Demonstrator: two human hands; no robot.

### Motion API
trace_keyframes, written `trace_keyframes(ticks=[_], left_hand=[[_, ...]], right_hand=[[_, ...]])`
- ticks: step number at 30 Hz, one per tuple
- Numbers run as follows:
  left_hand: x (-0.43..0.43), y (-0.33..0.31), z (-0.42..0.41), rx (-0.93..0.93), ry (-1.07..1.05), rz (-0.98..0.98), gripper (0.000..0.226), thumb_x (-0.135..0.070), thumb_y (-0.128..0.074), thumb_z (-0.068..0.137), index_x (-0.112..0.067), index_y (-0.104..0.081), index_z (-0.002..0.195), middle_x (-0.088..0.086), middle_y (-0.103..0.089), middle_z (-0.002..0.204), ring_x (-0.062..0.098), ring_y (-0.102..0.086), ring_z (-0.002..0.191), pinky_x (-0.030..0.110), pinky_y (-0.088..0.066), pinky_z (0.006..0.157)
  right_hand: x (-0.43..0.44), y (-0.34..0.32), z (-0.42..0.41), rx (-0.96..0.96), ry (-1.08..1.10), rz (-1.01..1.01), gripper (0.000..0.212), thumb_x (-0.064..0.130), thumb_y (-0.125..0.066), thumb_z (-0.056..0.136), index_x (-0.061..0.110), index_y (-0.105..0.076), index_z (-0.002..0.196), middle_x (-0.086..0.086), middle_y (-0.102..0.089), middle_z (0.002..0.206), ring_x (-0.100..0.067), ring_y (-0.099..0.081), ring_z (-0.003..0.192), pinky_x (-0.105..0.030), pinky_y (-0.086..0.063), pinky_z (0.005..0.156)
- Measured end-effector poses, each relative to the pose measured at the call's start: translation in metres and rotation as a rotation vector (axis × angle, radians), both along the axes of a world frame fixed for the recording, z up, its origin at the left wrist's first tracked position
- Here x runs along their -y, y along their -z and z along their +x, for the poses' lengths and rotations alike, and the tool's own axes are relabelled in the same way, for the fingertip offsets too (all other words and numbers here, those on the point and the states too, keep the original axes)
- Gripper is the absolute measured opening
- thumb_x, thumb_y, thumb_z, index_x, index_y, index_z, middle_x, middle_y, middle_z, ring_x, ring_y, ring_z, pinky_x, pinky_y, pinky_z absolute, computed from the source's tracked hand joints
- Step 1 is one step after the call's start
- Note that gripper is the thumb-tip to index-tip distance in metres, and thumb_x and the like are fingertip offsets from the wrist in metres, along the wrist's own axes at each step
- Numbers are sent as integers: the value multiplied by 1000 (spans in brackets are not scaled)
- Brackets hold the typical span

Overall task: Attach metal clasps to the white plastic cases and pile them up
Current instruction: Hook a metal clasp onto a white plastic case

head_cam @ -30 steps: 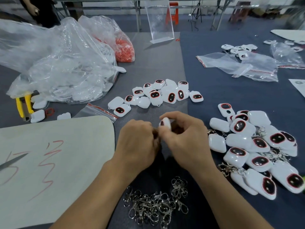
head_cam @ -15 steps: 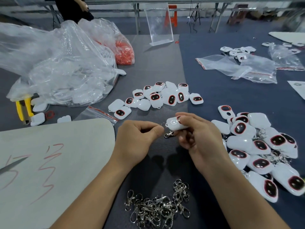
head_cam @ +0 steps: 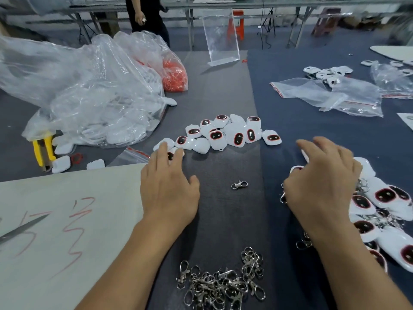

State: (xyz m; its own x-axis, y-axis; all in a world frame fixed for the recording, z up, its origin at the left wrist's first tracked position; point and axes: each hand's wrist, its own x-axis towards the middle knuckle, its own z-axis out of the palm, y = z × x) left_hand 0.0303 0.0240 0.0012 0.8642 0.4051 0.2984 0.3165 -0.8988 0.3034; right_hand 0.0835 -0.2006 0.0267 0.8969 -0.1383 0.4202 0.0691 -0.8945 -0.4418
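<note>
Head view: left hand [head_cam: 169,189] spread open, fingertips over a white case [head_cam: 171,155]. Right hand [head_cam: 321,186] covers the clasped pile [head_cam: 384,198]; I cannot tell its grip.

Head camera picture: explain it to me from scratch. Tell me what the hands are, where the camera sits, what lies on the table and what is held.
There is no machine here: a person works with two bare hands, and the one picture comes from a camera worn on their head, looking forward and down. The left hand is open, fingers reaching the near edge of the heap of white cases. The right hand hovers over the pile of cases with clasps; whether its grip holds one is hidden. Between the hands lies one loose clasp, and nearer the person a heap of metal clasps. To the left are a white board and a clear bag of cases.
</note>
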Motion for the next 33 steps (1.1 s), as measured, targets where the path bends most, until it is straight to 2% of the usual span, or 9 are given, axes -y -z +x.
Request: trace_keyframes(ticks=[2,6,11,14,16,21,26,30,33], left_hand=[[1,2,0,-51,-7,8,60,-40,-51,93,-20,-38,149,6,-38,155,25,-36,140,40,-26,115],[0,0,2,65,105,-93,49,-30,-63,91,-22,-55,139,1,-66,125,24,-54,115,38,-38,104],[2,3,6,78,357,-171,49,-24,-72,91,-22,-60,139,-3,-59,142,15,-46,134,22,-26,112],[5,3,3,105,485,-159,26,-18,-66,89,-21,-76,113,-4,-76,113,13,-61,105,23,-38,93],[8,0,1,133,479,-187,23,-23,-62,84,-24,-79,98,-7,-78,97,13,-63,92,27,-44,84],[5,-10,-7,76,327,-207,21,-37,-63,81,-40,-78,95,-21,-76,87,5,-69,84,27,-53,77],[7,-32,-19,-222,504,-448,13,-43,-72,81,-32,-79,82,-16,-72,67,-1,-65,62,24,-49,64],[29,-43,-32,-503,694,-562,26,-46,-76,81,-32,-77,102,-14,-76,97,5,-69,93,35,-54,88],[50,-36,-61,-508,856,-362,62,-68,-59,84,-38,-54,137,-22,-53,139,2,-48,130,30,-38,113]], right_hand=[[-11,0,-6,25,-98,3,62,-10,-70,71,10,-69,129,-15,-58,144,-39,-45,135,-43,-22,114],[-43,9,-23,-72,-393,33,61,-6,-70,78,20,-68,133,0,-60,145,-22,-45,139,-23,-18,118],[-56,21,-30,-211,-606,134,63,3,-59,84,32,-60,140,10,-62,135,-3,-44,125,7,-11,95],[-59,27,-30,-210,-677,-1,61,6,-58,88,24,-54,146,5,-55,148,-7,-31,134,-3,-9,104],[-56,27,-25,-209,-687,-14,43,5,-59,87,22,-68,126,4,-68,128,-18,-47,123,-19,-27,101],[-49,23,-21,-216,-632,41,20,23,-58,101,30,-72,114,6,-75,108,-20,-61,108,-35,-45,94],[-49,20,-23,-150,-547,269,17,36,-54,103,33,-70,110,8,-75,91,-19,-65,86,-35,-50,76],[-48,19,-23,-158,-500,343,21,29,-55,102,31,-71,116,7,-76,103,-20,-65,95,-30,-45,78],[-43,19,-21,-171,-480,386,22,26,-56,101,30,-73,115,5,-76,102,-24,-67,95,-37,-51,85]])
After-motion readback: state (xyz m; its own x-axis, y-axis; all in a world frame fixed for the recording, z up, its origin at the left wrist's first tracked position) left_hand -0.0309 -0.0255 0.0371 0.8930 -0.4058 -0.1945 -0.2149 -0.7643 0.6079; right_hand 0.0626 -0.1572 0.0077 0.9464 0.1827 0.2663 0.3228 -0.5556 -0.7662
